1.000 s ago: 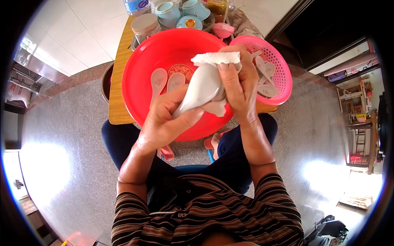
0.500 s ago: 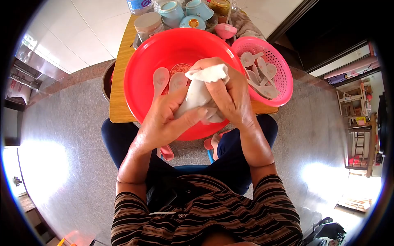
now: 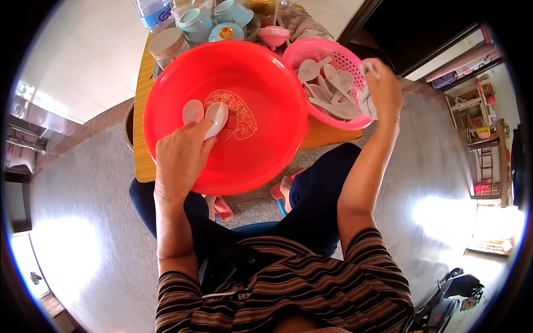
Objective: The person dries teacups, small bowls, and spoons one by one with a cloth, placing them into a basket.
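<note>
Two white spoons (image 3: 193, 111) show at the fingers of my left hand (image 3: 180, 158), in the left part of the red basin (image 3: 277, 125). I have its grip clamped on the right spoon (image 3: 217, 116); whether it also pinches the left one, I cannot tell. My right hand (image 3: 386, 91) has its fingers together on a pale cloth (image 3: 365, 105), at the right rim of the pink basket (image 3: 297, 50), where a heap of spoons (image 3: 336, 79) lies. The basin rests on the wooden surface (image 3: 144, 111). Farther off stand light-blue cups (image 3: 195, 26), a lidded jar (image 3: 166, 44) and a bottle (image 3: 152, 14).
</note>
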Available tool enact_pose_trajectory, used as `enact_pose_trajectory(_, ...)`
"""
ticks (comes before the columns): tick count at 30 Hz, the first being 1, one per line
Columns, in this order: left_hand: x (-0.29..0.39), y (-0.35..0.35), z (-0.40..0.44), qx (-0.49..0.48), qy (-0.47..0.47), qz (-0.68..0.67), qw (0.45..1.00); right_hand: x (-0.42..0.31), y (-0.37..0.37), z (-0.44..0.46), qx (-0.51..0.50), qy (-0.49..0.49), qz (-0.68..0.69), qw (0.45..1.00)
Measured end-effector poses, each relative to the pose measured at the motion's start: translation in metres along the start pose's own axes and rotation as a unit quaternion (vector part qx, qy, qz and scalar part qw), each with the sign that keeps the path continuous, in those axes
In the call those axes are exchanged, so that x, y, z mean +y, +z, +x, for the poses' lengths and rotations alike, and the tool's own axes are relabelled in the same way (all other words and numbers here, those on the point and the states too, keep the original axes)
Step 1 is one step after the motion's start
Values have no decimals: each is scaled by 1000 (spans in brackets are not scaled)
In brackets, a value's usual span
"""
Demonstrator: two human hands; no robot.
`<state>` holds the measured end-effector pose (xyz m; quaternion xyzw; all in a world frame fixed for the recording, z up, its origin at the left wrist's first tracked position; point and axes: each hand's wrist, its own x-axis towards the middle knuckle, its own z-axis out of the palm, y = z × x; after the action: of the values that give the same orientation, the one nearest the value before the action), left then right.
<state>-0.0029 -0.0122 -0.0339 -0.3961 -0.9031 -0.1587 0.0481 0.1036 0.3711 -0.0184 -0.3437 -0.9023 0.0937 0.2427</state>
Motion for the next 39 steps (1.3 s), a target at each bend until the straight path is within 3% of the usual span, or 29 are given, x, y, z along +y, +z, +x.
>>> enact_pose_trajectory(1, -1, 1, 0, 0, 2, 0, 1000, 5, 8, -1, 1, 2, 0, 1000)
enact_pose_trajectory(3, -1, 3, 1, -18, 1, 14, 1000, 6, 16, -5, -159, 47, -31, 986)
enact_pose_trajectory(6, -1, 6, 2, -14, 8, 5, 1000, -9, 11, -8, -201, 65, -87, 974)
enact_pose_trajectory(16, -2, 6, 5, -64, -24, -8, 998, -11, 36, -5, -229, 3, -118, 966)
enact_pose_trajectory(22, -2, 7, 5, -34, -30, -13, 999, -9, 22, -8, -127, 21, -88, 988)
enact_pose_trajectory(27, 1, 0, 7, -70, -16, -10, 997, -30, -1, -12, -104, -39, 187, 976)
enact_pose_trajectory(28, 2, 0, 8, -70, -14, -10, 997, -40, -7, -16, -103, -38, 187, 976)
enact_pose_trajectory(30, 4, -1, 9, 50, -2, -69, 996, -67, -15, -28, -138, -83, 341, 926)
enact_pose_trajectory(31, 6, -4, 9, 50, -2, -68, 996, -84, -15, -39, -190, -52, 441, 876)
enact_pose_trajectory(32, 8, -8, 8, 25, -18, -179, 983, -102, -15, -51, -238, -21, 534, 811)
enact_pose_trajectory(33, 11, -10, 7, -1, -33, -288, 957, -121, -16, -64, -223, -74, 486, 842)
enact_pose_trajectory(34, 15, -8, 5, -3, -31, -287, 957, -138, -15, -76, -206, -127, 435, 868)
enact_pose_trajectory(35, 21, -5, 2, 10, -50, -428, 902, -147, -9, -88, -210, -187, 422, 862)
enact_pose_trajectory(37, 29, -2, 1, 20, -69, -556, 828, -167, 0, -107, -151, -311, 364, 865)
enact_pose_trajectory(38, 32, -1, 2, 42, -119, -648, 751, -176, 2, -116, -87, -374, 315, 868)
enact_pose_trajectory(39, 34, -1, 2, 64, -168, -728, 661, -182, 5, -122, -76, -379, 329, 862)
